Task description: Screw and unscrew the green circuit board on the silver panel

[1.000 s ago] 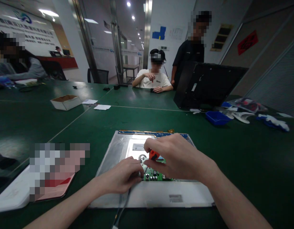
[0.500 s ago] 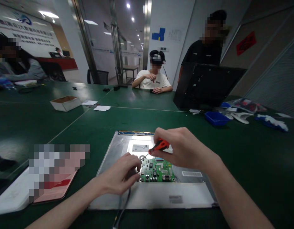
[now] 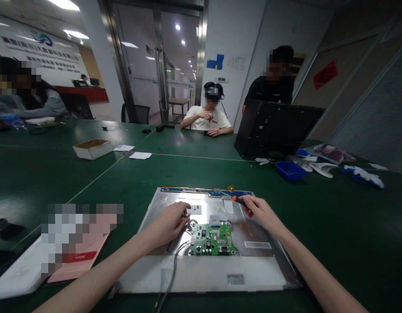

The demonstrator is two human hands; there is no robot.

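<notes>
A flat metal display panel (image 3: 266, 271) lies face down on the green table, with a green circuit board (image 3: 211, 239) on its back. My right hand (image 3: 261, 213) grips a red-and-black screwdriver (image 3: 239, 200), its shaft pointing left over the panel's far part. Over the panel, left of the board, is my left hand (image 3: 171, 221); its thumb and fingers are apart. Its fingertips are beside small screws on a pale label (image 3: 195, 209). A dark cable (image 3: 174, 271) runs from the board's left side toward me. A blue circuit strip (image 3: 184, 191) lines the panel's far edge.
To the left lie a white case (image 3: 18, 271) and a pink flat item (image 3: 80, 265). Farther off are an open cardboard box (image 3: 95, 150), a blue tray (image 3: 290, 171) and a black monitor housing (image 3: 279, 130). Other people sit or stand around the table.
My right hand has moved right with the screwdriver, away from the board's upper left corner. My left hand has shifted away from the board's left edge toward the screws on the label.
</notes>
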